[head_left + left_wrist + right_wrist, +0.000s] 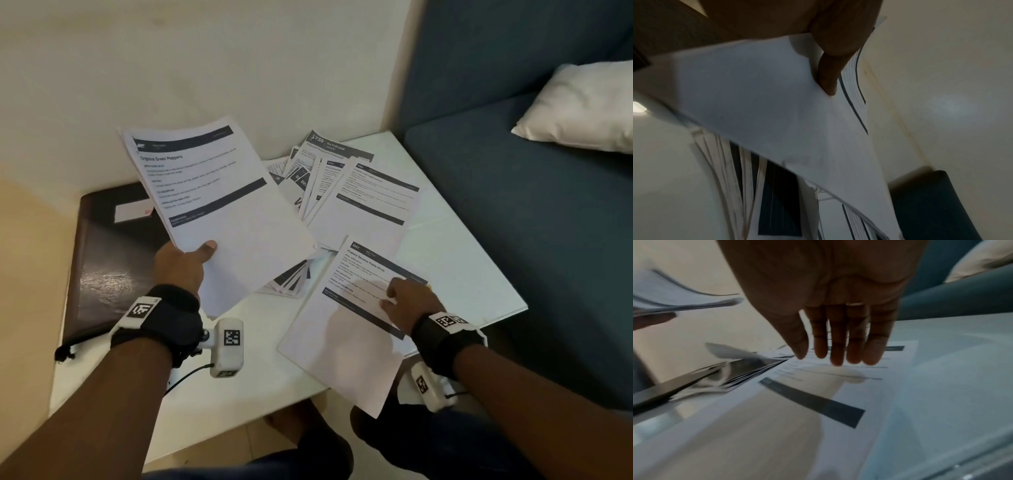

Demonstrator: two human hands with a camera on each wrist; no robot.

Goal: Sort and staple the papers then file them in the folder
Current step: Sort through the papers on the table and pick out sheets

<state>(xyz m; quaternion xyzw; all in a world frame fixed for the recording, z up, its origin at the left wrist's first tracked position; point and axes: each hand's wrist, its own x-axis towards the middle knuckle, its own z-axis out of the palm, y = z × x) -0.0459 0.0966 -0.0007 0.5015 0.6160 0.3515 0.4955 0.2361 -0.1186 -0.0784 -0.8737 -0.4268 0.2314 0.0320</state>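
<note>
My left hand (191,257) holds a stack of printed papers (212,192) up over the table, thumb on top at the stack's lower left edge. In the left wrist view the thumb (828,76) presses on that stack (766,105). My right hand (407,298) rests with straight fingers on a single printed sheet (346,325) at the table's front right; the sheet overhangs the front edge. The right wrist view shows the fingers (838,345) straight over the sheet (818,402). Several loose papers (356,192) lie fanned out in the middle. A dark brown folder (109,260) lies at the left.
The white table (462,274) stands in a corner, with a cream wall behind it. A blue sofa (531,205) with a white pillow (582,106) runs along the right side. My knees are below the table's front edge.
</note>
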